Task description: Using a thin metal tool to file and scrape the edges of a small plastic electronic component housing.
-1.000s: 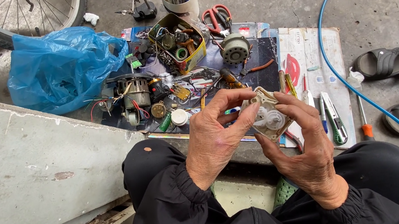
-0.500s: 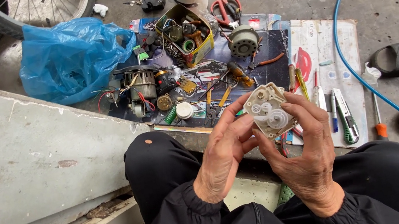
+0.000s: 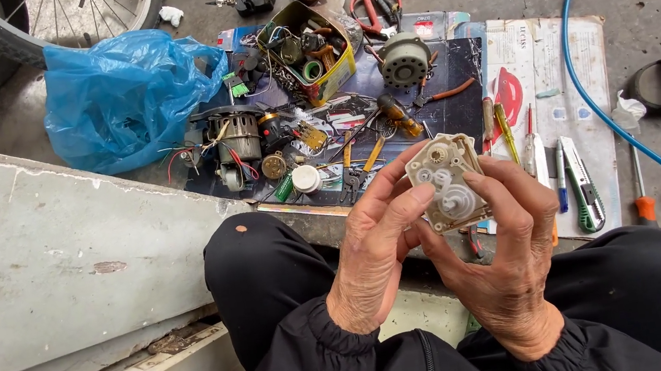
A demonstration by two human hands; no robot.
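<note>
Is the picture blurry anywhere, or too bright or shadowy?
Head view: soft, even daylight, no hard shadows; both hands, left hand and right hand, and the beige gear box they hold look sharp; the blue plastic bag shows small shiny glare patches; the bicycle wheel is cut off at the top edge; no motion blur shows.

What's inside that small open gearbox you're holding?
The gearbox shows white plastic gears. Left hand and right hand fingers cover its edges; underneath is hidden.

Bicycle wheel and blue hose run off frame.
</note>
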